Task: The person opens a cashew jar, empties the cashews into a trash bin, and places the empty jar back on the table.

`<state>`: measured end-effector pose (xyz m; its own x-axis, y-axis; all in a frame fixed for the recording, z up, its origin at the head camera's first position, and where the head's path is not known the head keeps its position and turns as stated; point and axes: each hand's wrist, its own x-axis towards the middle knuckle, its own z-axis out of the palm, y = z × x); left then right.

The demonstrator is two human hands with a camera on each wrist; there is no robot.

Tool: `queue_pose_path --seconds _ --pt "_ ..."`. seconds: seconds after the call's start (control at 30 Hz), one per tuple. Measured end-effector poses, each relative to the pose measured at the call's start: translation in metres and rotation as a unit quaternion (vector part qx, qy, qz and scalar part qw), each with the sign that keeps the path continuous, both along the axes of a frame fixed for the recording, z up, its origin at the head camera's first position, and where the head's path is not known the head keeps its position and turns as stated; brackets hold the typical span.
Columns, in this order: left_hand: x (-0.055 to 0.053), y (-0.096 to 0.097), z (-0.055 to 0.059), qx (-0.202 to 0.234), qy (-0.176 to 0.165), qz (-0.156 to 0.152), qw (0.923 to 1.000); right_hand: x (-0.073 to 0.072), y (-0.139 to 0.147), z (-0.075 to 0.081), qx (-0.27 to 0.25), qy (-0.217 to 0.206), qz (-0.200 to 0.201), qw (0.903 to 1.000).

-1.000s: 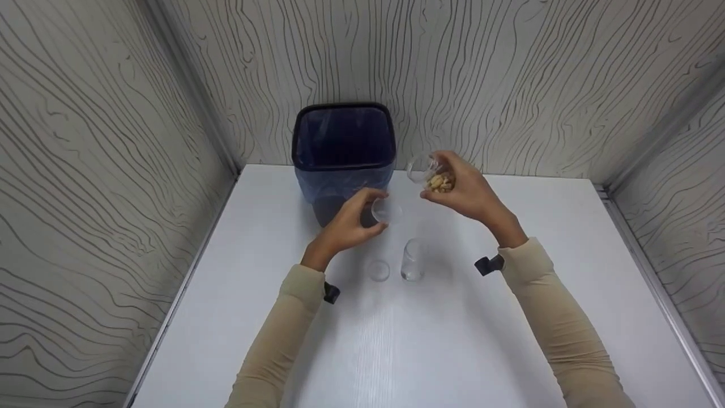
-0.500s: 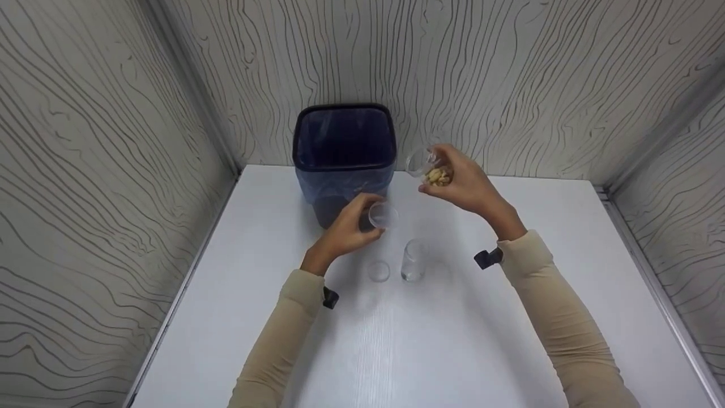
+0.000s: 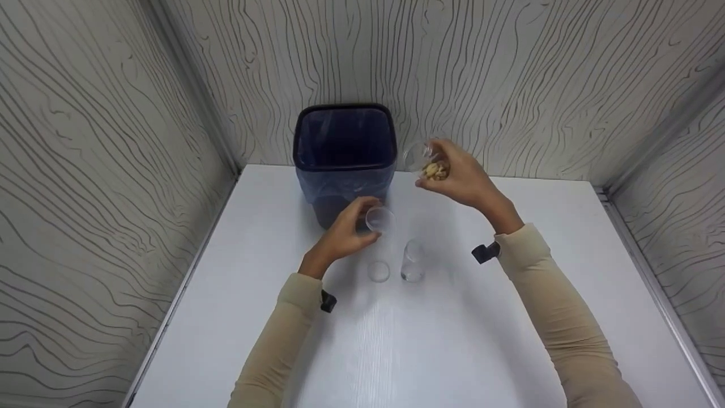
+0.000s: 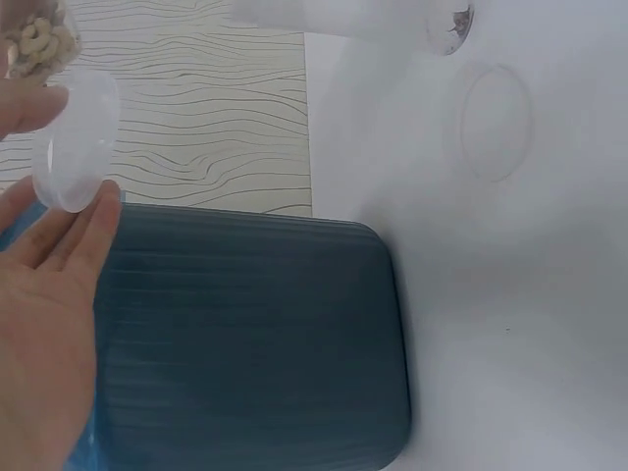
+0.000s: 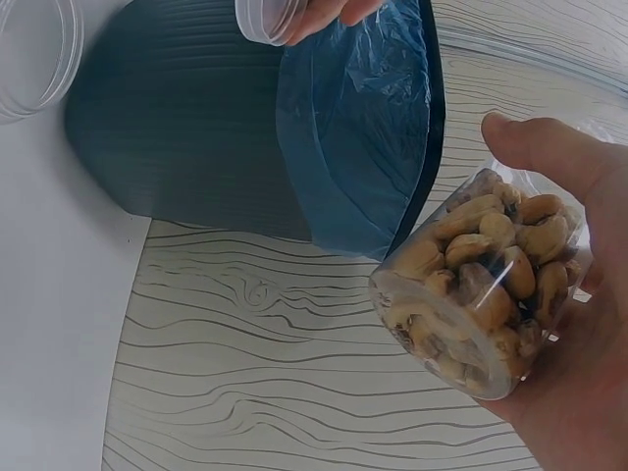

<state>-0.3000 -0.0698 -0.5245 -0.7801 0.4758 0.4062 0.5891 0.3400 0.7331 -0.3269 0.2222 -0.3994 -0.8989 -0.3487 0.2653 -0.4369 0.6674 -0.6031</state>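
Observation:
In my left hand [image 3: 342,231] I hold a clear plastic lid [image 4: 78,147] by its edge between thumb and fingers, in front of the bin. My right hand [image 3: 467,177] grips a clear plastic jar [image 5: 481,294] of cashews, tipped on its side with its mouth toward the bin's right side. Cashews [image 3: 435,170] lie heaped inside, toward the jar's base. On the table below the hands stands a second clear jar [image 3: 412,263], and a second clear lid [image 3: 379,271] lies to its left.
A dark bin [image 3: 325,211] with a blue liner [image 5: 358,128] stands at the back of the white table [image 3: 430,351], its wide mouth upward. Wood-patterned panels [image 3: 453,68] close in the back and sides.
My right hand has moved a little away from me and left with the cashew jar. The left hand has drawn slightly back toward me with the lid. Things on the table have not moved.

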Motion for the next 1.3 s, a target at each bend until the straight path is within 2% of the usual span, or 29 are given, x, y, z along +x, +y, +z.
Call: queue_pose_path --seconds 0.23,0.47,0.83,1.3 --pt "0.002 -0.006 -0.008 0.004 -0.016 0.005 0.9999 -0.003 -0.003 0.002 0.003 -0.003 0.0 1.0" --pt "0.001 -0.013 -0.014 0.013 -0.016 0.0 0.9998 -0.008 -0.006 0.003 0.008 0.014 0.004 0.9999" --pt "0.006 -0.022 -0.031 -0.01 -0.018 0.018 0.9996 -0.012 -0.011 0.007 0.01 0.028 0.014 0.9994" --pt "0.015 -0.032 -0.058 -0.019 -0.075 0.022 0.9967 -0.018 -0.012 0.01 0.015 0.04 0.009 0.999"
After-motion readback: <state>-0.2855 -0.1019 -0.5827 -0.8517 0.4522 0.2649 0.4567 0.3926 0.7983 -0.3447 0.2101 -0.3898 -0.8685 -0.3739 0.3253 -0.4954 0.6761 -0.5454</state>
